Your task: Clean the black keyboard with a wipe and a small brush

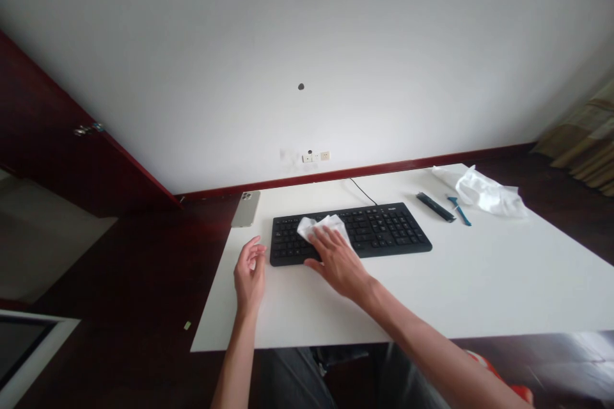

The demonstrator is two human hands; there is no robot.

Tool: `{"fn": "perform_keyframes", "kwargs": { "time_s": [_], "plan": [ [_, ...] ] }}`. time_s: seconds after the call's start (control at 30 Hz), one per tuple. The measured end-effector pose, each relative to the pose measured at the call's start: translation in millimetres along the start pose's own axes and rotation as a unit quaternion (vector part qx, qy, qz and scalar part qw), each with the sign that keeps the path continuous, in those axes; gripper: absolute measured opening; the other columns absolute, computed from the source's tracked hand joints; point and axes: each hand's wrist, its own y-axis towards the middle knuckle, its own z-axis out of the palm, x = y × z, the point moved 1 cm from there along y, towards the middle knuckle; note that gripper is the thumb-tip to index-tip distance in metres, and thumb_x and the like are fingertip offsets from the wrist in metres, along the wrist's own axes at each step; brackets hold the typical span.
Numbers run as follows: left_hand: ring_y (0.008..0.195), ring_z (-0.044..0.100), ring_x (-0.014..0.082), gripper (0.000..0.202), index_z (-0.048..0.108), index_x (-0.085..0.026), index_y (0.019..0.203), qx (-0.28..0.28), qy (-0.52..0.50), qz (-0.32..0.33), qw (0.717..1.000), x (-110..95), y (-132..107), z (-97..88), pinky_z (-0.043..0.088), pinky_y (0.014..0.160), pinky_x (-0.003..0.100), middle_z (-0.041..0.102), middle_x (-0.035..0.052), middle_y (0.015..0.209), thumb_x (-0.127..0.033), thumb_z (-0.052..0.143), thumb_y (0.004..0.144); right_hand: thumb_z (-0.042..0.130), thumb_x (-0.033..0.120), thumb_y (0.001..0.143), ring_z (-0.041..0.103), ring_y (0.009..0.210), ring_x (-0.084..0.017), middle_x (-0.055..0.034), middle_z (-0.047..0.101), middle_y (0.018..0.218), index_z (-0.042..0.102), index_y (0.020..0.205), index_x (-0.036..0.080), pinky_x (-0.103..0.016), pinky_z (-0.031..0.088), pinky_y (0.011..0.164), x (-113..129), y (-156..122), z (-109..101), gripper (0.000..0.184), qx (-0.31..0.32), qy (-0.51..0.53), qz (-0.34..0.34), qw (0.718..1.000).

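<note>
You can't read any text in this view. The black keyboard (350, 234) on the white table has key legends across its keys and a small mark (391, 207) along its top edge, towards the upper right, but both are too small and blurred for you to make out.
</note>
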Motion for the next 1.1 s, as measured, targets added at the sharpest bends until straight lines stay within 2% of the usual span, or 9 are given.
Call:
{"fn": "perform_keyframes", "kwargs": {
  "time_s": [0.1, 0.2, 0.33, 0.53, 0.7, 0.77, 0.87, 1.0, 1.1],
  "plan": [
    [0.101, 0.071, 0.0233, 0.041, 0.066, -0.017, 0.127, -0.002, 0.004, 0.002, 1.0, -1, 0, -0.8, 0.056, 0.095, 0.037, 0.073, 0.0094, 0.102, -0.04, 0.062, 0.092, 0.053, 0.058, 0.101, 0.035, 0.153, -0.04, -0.0189, 0.043, 0.163, 0.052, 0.153, 0.015, -0.061, 0.034, 0.124, 40, 17, 16, 0.068, 0.035, 0.025, -0.036, 0.998],
    [0.1, 0.071, 0.0232, 0.04, 0.066, -0.017, 0.127, -0.004, -0.005, 0.0, 1.0, -2, -1, -1.4, 0.056, 0.094, 0.037, 0.073, 0.0095, 0.101, -0.038, 0.061, 0.093, 0.051, 0.057, 0.102, 0.037, 0.153, -0.038, -0.0171, 0.045, 0.163, 0.053, 0.152, 0.016, -0.059, 0.034, 0.124, 45, 23, 15, 0.064, 0.045, 0.037, -0.034, 0.998],
    [0.102, 0.071, 0.0233, 0.04, 0.066, -0.017, 0.126, 0.0, -0.018, -0.004, 1.0, -1, -1, -1.4, 0.056, 0.097, 0.038, 0.073, 0.0095, 0.101, -0.039, 0.063, 0.093, 0.052, 0.053, 0.104, 0.042, 0.15, -0.037, -0.0153, 0.05, 0.16, 0.056, 0.15, 0.021, -0.063, 0.037, 0.121, 3, 7, -7, 0.056, 0.006, 0.007, 0.017, 1.0],
    [0.103, 0.07, 0.0232, 0.038, 0.067, -0.019, 0.128, 0.027, 0.013, 0.005, 1.0, -1, -4, 0.5, 0.055, 0.093, 0.036, 0.073, 0.0099, 0.106, -0.035, 0.061, 0.094, 0.049, 0.051, 0.105, 0.05, 0.144, -0.04, -0.0152, 0.055, 0.155, 0.056, 0.151, 0.024, -0.067, 0.047, 0.11, -81, -64, -46, 0.054, -0.068, -0.079, 0.063, 0.993],
    [0.102, 0.069, 0.022, 0.034, 0.07, -0.022, 0.125, 0.049, 0.064, 0.041, 0.996, -9, -7, 2.5, 0.055, 0.093, 0.036, 0.073, 0.0089, 0.11, -0.03, 0.059, 0.093, 0.052, 0.048, 0.103, 0.049, 0.144, -0.042, -0.0143, 0.054, 0.156, 0.049, 0.156, 0.027, -0.07, 0.047, 0.11, -117, -112, -58, 0.057, -0.091, -0.115, 0.07, 0.987],
    [0.102, 0.069, 0.0219, 0.033, 0.07, -0.022, 0.124, 0.05, 0.078, 0.057, 0.994, -11, -8, 2.8, 0.055, 0.092, 0.035, 0.073, 0.0093, 0.112, -0.026, 0.057, 0.093, 0.052, 0.048, 0.103, 0.047, 0.146, -0.043, -0.0144, 0.053, 0.156, 0.049, 0.157, 0.027, -0.07, 0.047, 0.11, -118, -116, -56, 0.057, -0.097, -0.117, 0.079, 0.985],
    [0.105, 0.068, 0.0222, 0.033, 0.071, -0.022, 0.123, 0.05, 0.083, 0.071, 0.993, -11, -8, 2.7, 0.055, 0.092, 0.035, 0.073, 0.01, 0.117, -0.024, 0.057, 0.093, 0.052, 0.048, 0.104, 0.045, 0.147, -0.042, -0.0144, 0.055, 0.156, 0.054, 0.153, 0.024, -0.067, 0.048, 0.111, -108, -106, -48, 0.055, -0.098, -0.107, 0.081, 0.986],
    [0.106, 0.068, 0.0223, 0.033, 0.071, -0.022, 0.123, 0.053, 0.083, 0.079, 0.992, -8, -8, 2.3, 0.055, 0.091, 0.035, 0.072, 0.0099, 0.118, -0.022, 0.056, 0.093, 0.047, 0.039, 0.106, 0.052, 0.141, -0.04, -0.012, 0.061, 0.149, 0.063, 0.144, 0.025, -0.064, 0.049, 0.109, -81, -72, -42, 0.044, -0.089, -0.092, 0.046, 0.991],
    [0.106, 0.068, 0.022, 0.034, 0.071, -0.023, 0.123, 0.051, 0.083, 0.082, 0.992, -7, -8, 2.2, 0.055, 0.091, 0.034, 0.072, 0.0097, 0.119, -0.021, 0.055, 0.093, 0.043, 0.028, 0.106, 0.061, 0.13, -0.035, -0.0107, 0.068, 0.14, 0.07, 0.134, 0.025, -0.057, 0.053, 0.105, -61, -42, -43, 0.039, -0.073, -0.075, 0.008, 0.994]
  ]
}}
